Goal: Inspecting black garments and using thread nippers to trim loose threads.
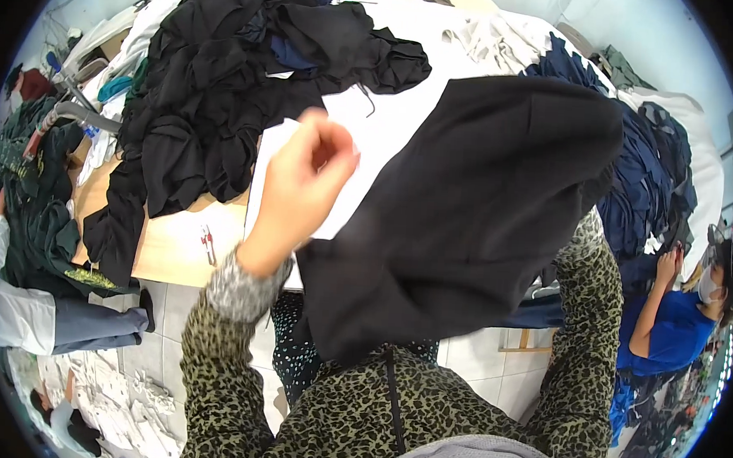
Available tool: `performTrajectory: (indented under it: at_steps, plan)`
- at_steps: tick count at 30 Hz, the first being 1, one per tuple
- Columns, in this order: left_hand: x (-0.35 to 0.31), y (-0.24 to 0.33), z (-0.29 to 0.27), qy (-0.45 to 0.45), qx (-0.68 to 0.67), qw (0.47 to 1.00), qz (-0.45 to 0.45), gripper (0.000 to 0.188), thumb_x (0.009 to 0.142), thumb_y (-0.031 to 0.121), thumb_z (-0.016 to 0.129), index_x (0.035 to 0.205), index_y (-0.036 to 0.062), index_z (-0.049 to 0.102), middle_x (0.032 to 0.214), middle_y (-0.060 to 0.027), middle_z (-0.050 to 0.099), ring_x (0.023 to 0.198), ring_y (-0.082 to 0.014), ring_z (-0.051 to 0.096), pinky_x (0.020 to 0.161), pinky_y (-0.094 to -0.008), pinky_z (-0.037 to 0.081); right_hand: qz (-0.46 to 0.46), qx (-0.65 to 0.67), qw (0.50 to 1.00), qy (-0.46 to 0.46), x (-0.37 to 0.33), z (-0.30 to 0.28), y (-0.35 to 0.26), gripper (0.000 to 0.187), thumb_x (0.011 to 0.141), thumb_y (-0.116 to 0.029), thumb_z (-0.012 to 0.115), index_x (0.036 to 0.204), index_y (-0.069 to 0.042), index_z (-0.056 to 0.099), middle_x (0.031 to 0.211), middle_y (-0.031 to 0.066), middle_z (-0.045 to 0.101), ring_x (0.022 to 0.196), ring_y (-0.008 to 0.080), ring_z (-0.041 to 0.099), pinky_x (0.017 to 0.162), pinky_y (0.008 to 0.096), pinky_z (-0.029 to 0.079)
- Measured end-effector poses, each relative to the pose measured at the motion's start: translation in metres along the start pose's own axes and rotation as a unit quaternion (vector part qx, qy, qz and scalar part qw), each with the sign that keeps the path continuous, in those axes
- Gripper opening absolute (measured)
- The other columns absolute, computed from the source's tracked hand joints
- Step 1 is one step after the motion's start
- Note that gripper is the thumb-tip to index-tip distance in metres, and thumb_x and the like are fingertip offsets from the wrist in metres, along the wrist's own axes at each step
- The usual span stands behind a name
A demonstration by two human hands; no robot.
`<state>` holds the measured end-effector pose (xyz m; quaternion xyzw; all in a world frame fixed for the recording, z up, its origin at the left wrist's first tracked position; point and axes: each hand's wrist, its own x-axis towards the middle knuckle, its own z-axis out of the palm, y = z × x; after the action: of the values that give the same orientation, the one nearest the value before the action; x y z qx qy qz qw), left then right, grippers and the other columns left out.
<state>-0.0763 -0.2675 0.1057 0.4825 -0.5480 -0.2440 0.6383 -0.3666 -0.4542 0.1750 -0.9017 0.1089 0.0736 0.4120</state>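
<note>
A black cloth garment [476, 201] hangs spread in the air in front of me, its lower edge falling over my lap. My right forearm reaches up behind its right side. The cloth hides my right hand, but it is held up where that arm meets it. Left of the garment, my left hand [302, 184] is raised over the table edge. Its fingers curl in toward the thumb, slightly blurred; whether anything small is pinched there I cannot make out. The left wrist is close to the garment's left corner.
A heap of black garments [200, 79] covers the table's left side. Small red-and-white snips [208, 244] lie on the wooden tabletop [171, 248]. White cloth [501, 41] and navy garments [634, 177] are piled right. People stand at left and right, one in a blue shirt [668, 328].
</note>
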Motion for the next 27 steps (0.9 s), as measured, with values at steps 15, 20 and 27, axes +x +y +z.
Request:
performTrajectory:
  at_steps: [15,20,27]
  plan:
    - [-0.206,-0.022,-0.095,-0.131,-0.256,0.902,-0.322,0.056,0.081,0.011,0.066,0.131,-0.0026,0.043,0.131,-0.0121,0.047,0.121,-0.0191,0.044,0.102,-0.0322,0.036,-0.137,0.332,0.901,0.242,0.076,0.139,0.018,0.036,0.093,-0.01,0.047,0.127,0.002,0.047,0.128,0.0131,0.053,0.115,0.0234,0.052,0.103,0.0344,0.037]
    - [-0.111,-0.033,-0.059,0.183,-0.205,0.904,-0.327,0.044,0.083,0.009,0.061,0.124,0.0001,0.049,0.11,-0.0044,0.052,0.097,-0.0131,0.048,0.085,-0.0265,0.04,-0.156,-0.095,0.895,0.408,0.01,0.142,0.044,0.043,0.085,-0.007,0.062,0.125,0.002,0.049,0.128,0.0103,0.053,0.118,0.0215,0.05,0.101,0.0342,0.04]
    - [-0.118,-0.031,-0.062,0.086,0.286,0.953,0.055,0.056,0.077,0.018,0.07,0.125,0.0037,0.045,0.134,-0.0136,0.04,0.12,-0.0261,0.042,0.095,-0.0345,0.039,-0.138,0.039,0.937,0.319,0.042,0.139,-0.018,0.04,0.087,-0.015,0.06,0.124,0.0,0.051,0.124,0.0135,0.055,0.115,0.0226,0.053,0.095,0.0318,0.042]
